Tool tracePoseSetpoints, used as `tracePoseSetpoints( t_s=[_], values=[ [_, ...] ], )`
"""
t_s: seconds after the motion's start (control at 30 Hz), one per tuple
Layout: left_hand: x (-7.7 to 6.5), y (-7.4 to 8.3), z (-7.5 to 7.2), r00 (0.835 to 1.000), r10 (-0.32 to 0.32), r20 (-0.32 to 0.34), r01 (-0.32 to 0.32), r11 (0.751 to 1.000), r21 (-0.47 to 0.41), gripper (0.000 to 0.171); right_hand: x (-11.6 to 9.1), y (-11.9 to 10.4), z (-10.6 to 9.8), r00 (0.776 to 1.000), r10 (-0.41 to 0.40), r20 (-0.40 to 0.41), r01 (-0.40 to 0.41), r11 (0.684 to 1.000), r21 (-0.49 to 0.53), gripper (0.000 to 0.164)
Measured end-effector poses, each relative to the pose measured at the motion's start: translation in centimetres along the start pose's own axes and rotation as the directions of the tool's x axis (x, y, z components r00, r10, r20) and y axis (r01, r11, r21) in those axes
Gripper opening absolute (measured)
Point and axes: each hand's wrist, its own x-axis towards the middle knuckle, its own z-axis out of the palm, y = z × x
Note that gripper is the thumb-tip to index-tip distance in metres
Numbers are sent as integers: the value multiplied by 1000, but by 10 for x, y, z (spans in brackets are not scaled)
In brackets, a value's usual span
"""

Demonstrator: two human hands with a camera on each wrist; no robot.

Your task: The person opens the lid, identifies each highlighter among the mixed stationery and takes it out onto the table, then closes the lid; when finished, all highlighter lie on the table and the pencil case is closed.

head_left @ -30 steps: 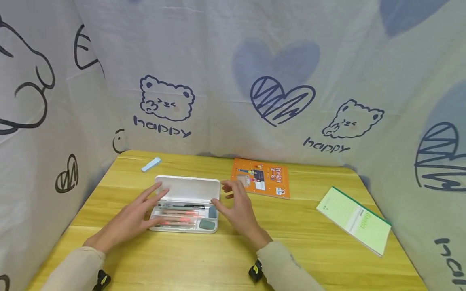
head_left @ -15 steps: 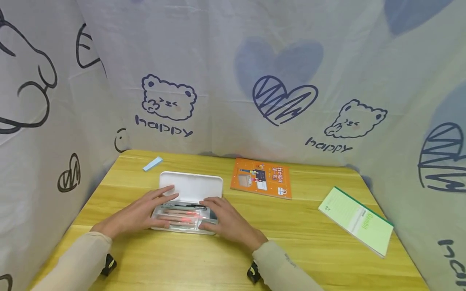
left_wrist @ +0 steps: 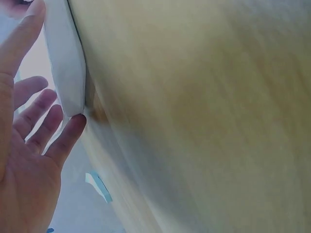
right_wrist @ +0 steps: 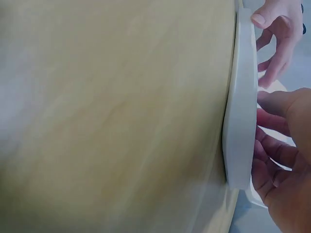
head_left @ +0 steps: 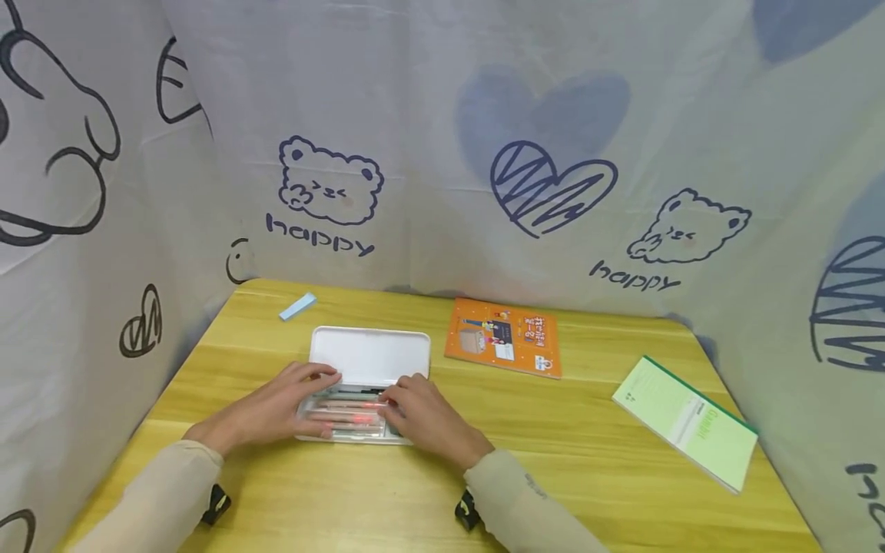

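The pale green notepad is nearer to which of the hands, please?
The right hand is nearer, at the right end of the pencil case, left of the pale green notepad; the left hand is farther off, at the case's left end.

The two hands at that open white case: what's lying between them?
Between the left hand and the right hand lie several pinkish pens, inside the open white case. The head view shows this.
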Motion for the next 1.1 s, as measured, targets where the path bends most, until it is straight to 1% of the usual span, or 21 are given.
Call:
tracePoseSetpoints(
  t_s=[0.1, 0.17, 0.3, 0.43, 0.53, 0.67, 0.77, 1.03, 1.1],
  values=[
    [1, 1, -1, 1000, -6, 4, 6, 1000, 28, 89, 3, -4, 0, 1000, 30, -7, -30, 1000, -7, 25],
    [0, 1, -1, 1000, -12, 5, 11, 999, 46, 87, 5, -6, 1, 999, 53, -11, -53, 998, 16, 24],
    [0, 2, -2, 1000, -7, -4, 8, 998, 69, 85, 10, -10, 1, 994, 108, -6, -107, 990, 96, 19],
    [1, 3, -2, 1000, -5, 0, 5, 998, 64, 84, 12, -13, 0, 988, 156, 7, -155, 968, 198, 14],
    [1, 2, -2, 1000, -14, 8, 13, 998, 58, 85, 13, -14, 0, 983, 186, 11, -183, 955, 235, 14],
    [1, 1, -2, 1000, -16, 21, 15, 998, 60, 89, 15, -18, 1, 973, 232, 7, -228, 950, 214, 17],
    [2, 0, -1, 1000, -12, 21, 11, 998, 64, 90, 16, -20, 1, 968, 251, -10, -244, 951, 187, 18],
    [-2, -2, 2, 1000, 11, -11, -10, 996, 85, 89, 17, -23, 0, 974, 223, -35, -218, 968, 121, 21],
    [-3, -1, 2, 1000, 15, -17, -13, 996, 89, 87, 17, -23, 0, 976, 210, -59, -203, 974, 102, 20]
  ],
)
